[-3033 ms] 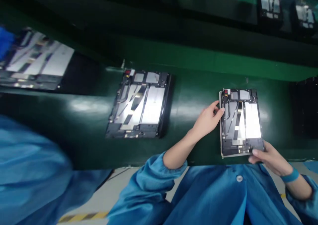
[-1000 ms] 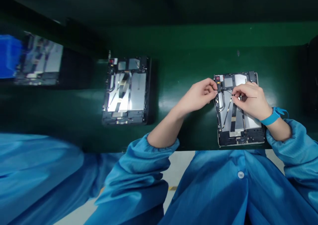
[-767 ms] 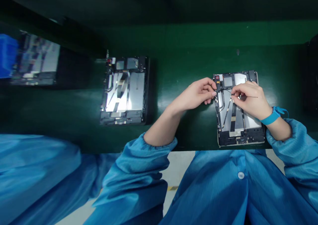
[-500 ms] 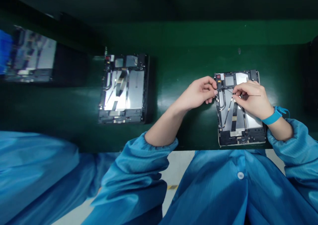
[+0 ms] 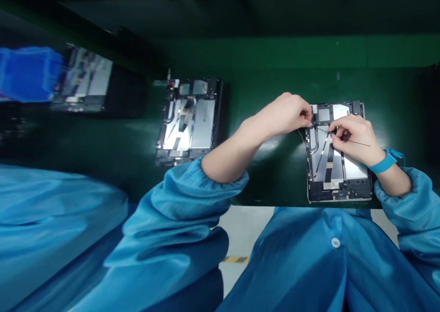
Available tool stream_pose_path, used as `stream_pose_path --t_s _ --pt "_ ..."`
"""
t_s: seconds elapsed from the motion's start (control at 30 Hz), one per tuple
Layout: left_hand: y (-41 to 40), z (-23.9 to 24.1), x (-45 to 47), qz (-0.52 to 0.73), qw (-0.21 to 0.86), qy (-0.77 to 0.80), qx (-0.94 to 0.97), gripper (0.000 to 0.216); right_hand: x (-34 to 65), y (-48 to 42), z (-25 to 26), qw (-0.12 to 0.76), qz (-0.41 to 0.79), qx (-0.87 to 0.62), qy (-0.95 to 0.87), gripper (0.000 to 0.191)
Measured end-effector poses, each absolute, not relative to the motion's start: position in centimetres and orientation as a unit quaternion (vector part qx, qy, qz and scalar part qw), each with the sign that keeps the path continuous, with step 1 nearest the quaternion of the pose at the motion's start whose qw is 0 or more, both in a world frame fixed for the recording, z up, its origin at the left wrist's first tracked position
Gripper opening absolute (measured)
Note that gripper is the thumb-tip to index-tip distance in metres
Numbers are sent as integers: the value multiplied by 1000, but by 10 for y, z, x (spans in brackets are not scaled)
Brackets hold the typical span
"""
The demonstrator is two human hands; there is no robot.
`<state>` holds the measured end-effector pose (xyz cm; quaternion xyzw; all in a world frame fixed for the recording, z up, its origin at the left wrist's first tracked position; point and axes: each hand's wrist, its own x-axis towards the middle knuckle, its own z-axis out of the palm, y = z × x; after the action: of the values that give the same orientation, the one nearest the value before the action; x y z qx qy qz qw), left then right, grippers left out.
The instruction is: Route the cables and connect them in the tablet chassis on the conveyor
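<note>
An opened tablet [image 5: 338, 174] lies with its inner parts up on the green belt [image 5: 268, 179], right in front of me. My left hand [image 5: 285, 114] is pinched at the tablet's top left corner, fingers pressed together on a small part there. My right hand [image 5: 352, 137] is curled over the upper middle of the tablet and pinches a thin black wire [image 5: 357, 142] that sticks out to the right. A blue band [image 5: 387, 161] sits on my right wrist.
A second opened tablet [image 5: 189, 121] lies on the belt to the left. A third one [image 5: 84, 80] is farther left, with another person's blue sleeve [image 5: 29, 73] over it. A blue-clad person [image 5: 51, 229] stands close at my left. Dark rail behind the belt.
My left hand has risen and pinched onto the tablet's top left corner. My right hand keeps hold of the wire. The view has shifted, so everything sits a little more to the right.
</note>
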<state>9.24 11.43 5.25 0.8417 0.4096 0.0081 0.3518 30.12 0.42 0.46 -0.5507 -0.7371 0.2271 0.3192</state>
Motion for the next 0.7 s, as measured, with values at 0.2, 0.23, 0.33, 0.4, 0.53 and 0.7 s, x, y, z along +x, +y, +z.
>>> stream_pose_path --t_s 0.2,0.23,0.33,0.4,0.53,0.7 --pt "123 52 104 -22 365 402 840 20 301 5 3 302 229 -552 -743 22" --pt "123 50 107 -29 351 400 846 21 301 5 3 301 229 -552 -743 22" --pt "125 48 114 -54 282 389 876 17 302 6 4 300 235 -552 -742 20" --pt "123 49 117 -63 254 387 884 11 305 5 8 303 240 -551 -740 17" --pt "104 54 107 7 237 444 864 27 321 -5 17 349 198 -568 -718 16" --pt "61 29 77 114 380 552 733 55 329 -28 11 406 232 -634 -616 18"
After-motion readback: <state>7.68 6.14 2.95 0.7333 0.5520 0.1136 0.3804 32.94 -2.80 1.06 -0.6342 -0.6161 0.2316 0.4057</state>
